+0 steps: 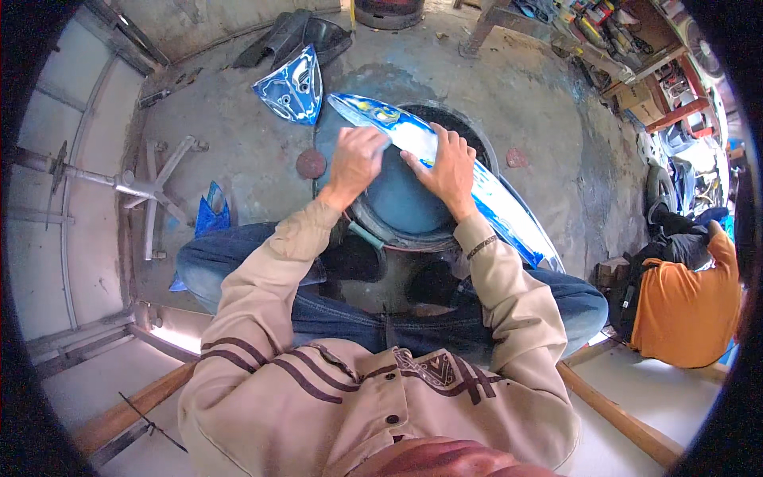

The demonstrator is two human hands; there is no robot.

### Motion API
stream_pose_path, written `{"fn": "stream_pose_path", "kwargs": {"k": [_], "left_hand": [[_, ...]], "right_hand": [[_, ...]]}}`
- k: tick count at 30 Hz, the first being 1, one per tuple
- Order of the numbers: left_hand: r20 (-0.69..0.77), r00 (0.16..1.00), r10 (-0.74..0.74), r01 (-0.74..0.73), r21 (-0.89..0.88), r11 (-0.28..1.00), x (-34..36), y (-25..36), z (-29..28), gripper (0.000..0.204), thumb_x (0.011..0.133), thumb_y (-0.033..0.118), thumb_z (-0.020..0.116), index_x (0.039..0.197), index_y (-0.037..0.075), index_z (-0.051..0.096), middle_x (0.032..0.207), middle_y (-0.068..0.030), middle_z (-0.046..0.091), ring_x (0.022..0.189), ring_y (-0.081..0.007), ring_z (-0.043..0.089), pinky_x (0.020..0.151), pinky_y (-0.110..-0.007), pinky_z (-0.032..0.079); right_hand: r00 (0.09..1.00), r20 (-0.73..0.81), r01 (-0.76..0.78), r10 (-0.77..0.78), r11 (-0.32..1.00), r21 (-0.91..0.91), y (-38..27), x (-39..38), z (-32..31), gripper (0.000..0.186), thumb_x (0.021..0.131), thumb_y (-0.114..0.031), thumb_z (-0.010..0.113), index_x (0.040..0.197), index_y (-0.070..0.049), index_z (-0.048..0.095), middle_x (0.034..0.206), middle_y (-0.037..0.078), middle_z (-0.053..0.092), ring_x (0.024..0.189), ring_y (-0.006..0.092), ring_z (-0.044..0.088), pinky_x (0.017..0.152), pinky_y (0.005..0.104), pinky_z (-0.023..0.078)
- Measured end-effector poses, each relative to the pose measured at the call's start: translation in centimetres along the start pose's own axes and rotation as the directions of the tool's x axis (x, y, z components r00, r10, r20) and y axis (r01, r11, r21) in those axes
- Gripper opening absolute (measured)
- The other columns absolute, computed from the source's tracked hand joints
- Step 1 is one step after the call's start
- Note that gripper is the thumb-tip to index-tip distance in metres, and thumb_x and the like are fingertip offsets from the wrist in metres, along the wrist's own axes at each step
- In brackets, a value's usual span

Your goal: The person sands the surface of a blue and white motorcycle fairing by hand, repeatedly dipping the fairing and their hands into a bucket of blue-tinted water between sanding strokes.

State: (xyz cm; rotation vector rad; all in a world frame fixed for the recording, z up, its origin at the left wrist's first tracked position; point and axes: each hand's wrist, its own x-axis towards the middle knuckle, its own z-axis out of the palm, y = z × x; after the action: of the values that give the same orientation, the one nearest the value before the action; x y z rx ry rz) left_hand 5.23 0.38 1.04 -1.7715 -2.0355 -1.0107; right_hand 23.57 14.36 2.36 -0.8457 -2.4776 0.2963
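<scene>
A long, narrow blue-and-white motorcycle body panel (509, 208) lies slantwise across a round black tub (486, 143) of bluish-grey water (409, 195). My right hand (447, 168) grips the panel near its middle, thumb on the near side and fingers over the top. Beside its far left end, my left hand (355, 164) is closed, slightly smeared by motion, with a small pale edge showing at the fingertips. What it holds is hidden. Whether it touches the panel I cannot tell.
A blue-and-white fairing piece (291, 89) and black plastic parts (306, 40) lie beyond the tub. Round reddish pads (311, 164) flank it. A metal chair base (155, 189) and blue piece (212, 211) are left. At right sits a person in orange (685, 310), below cluttered shelves (612, 40).
</scene>
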Motion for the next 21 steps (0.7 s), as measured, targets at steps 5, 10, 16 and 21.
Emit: {"fn": "stream_pose_path", "kwargs": {"k": [5,10,16,21], "left_hand": [[-0.073,0.996,-0.058,0.065,0.092,0.994,1.0,-0.7,-0.3,0.023,0.088,0.006,0.076,0.111,0.008,0.081,0.108,-0.0076,0.076,0.102,-0.0297,0.071,0.091,-0.045,0.048],[0.002,1.0,-0.019,0.019,-0.086,0.996,0.1,0.1,0.6,0.019,0.089,0.006,0.077,0.108,0.005,0.081,0.109,-0.0119,0.076,0.105,-0.0345,0.071,0.091,-0.047,0.052],[-0.046,0.996,-0.077,0.071,-0.116,0.991,0.2,-0.2,0.5,0.02,0.091,0.004,0.076,0.11,0.002,0.08,0.107,-0.0154,0.076,0.105,-0.0379,0.072,0.09,-0.047,0.059],[-0.04,0.992,-0.119,0.115,-0.094,0.989,1.1,-1.2,-0.2,0.02,0.09,0.003,0.076,0.11,0.002,0.08,0.104,-0.0153,0.075,0.102,-0.0377,0.072,0.088,-0.048,0.059]], "right_hand": [[1.0,0.002,-0.005,0.005,1.0,-0.003,0.4,-0.1,0.0,0.09,0.088,-0.07,0.081,0.147,-0.005,0.063,0.121,0.018,0.067,0.113,0.0378,0.063,0.096,0.0521,0.045],[1.0,0.0,0.003,-0.003,1.0,0.008,0.5,-0.2,0.1,0.09,0.088,-0.07,0.082,0.147,-0.004,0.064,0.121,0.018,0.068,0.113,0.0375,0.063,0.097,0.0524,0.045],[1.0,0.006,-0.001,0.001,1.0,0.016,0.1,0.0,0.2,0.091,0.088,-0.071,0.081,0.147,-0.004,0.064,0.122,0.018,0.067,0.114,0.0377,0.063,0.097,0.0524,0.045],[1.0,0.014,-0.007,0.007,1.0,0.001,0.0,0.0,0.0,0.092,0.088,-0.071,0.081,0.148,-0.004,0.063,0.123,0.018,0.067,0.115,0.0378,0.063,0.097,0.0526,0.045]]}}
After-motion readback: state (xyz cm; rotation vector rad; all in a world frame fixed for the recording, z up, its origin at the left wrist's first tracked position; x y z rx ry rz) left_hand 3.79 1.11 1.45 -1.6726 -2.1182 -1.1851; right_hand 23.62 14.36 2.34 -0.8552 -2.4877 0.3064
